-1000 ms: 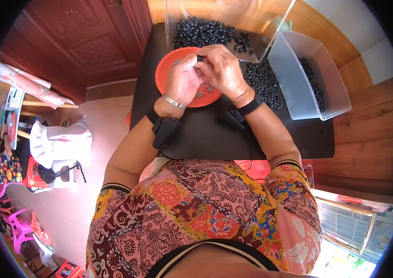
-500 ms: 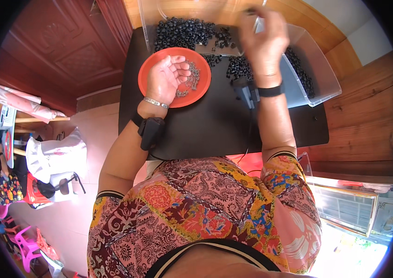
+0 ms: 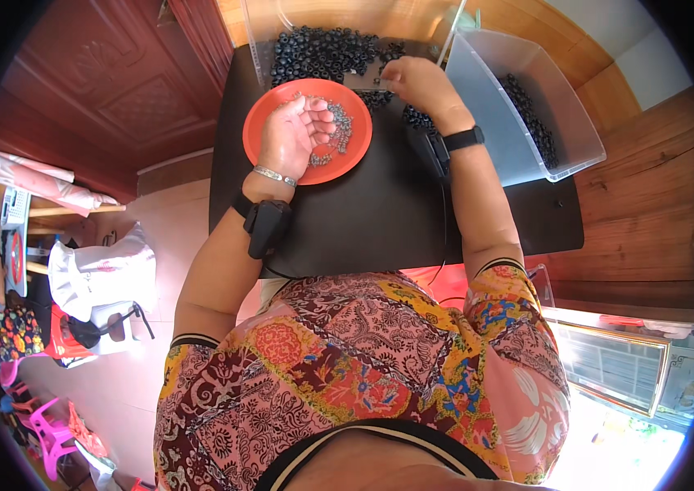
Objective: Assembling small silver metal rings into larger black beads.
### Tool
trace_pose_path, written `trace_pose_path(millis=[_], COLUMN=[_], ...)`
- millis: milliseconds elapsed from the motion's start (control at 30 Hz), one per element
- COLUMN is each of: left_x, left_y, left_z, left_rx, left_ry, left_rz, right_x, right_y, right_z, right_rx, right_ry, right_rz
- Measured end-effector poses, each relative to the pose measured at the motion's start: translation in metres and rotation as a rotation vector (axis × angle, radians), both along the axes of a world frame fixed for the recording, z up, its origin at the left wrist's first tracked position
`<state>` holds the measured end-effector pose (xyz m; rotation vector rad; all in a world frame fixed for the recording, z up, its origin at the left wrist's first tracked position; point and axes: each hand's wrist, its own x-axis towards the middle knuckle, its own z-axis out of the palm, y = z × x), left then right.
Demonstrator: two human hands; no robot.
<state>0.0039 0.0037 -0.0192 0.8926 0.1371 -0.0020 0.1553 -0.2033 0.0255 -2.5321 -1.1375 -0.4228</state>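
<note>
Since half a second earlier, right hand (image 3: 414, 80) dropped to the black rings (image 3: 314, 51), pinching one; left hand (image 3: 291, 135) lay half-curled, empty, on the plate (image 3: 261, 123). Rings looked light, stiff; pinch edges.

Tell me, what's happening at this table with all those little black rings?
A person sits at a dark table, working with both hands. The left hand rests over an orange plate holding small grey metal pieces. The right hand reaches into a heap of small black rings at the far edge of the table. A clear plastic bin on the right holds more black rings. Whether the fingers pinch anything cannot be made out.
</note>
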Motion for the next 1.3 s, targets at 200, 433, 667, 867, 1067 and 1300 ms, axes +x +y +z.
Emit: trace_pose_path(millis=[200, 433, 667, 867, 1067, 1300], left_x=[-0.002, -0.001, -0.002, -0.006, -0.006, -0.006], left_y=[-0.004, -0.004, -0.004, -0.014, -0.016, -0.014], left_z=[0.006, 0.003, 0.004, 0.014, 0.016, 0.015], left_rx=[0.031, 0.065, 0.100, 0.066, 0.040, -0.057], left_ry=[0.012, 0.034, 0.039, -0.047, -0.082, -0.162], left_rz=[0.004, -0.008, -0.036, -0.067, -0.088, -0.081], right_x=[0.017, 0.007, -0.022, -0.068, -0.075, -0.077], right_y=[-0.002, 0.005, 0.019, 0.037, 0.044, 0.044], right_z=[-0.036, -0.029, 0.004, 0.038, 0.033, 0.031], right_rx=[-0.097, -0.183, 0.262, 0.354, 0.361, 0.453], right_ry=[0.066, 0.099, 0.450, 0.651, 0.485, 0.474], right_rz=[0.043, -0.006, 0.246, 0.498, 0.545, 0.477])
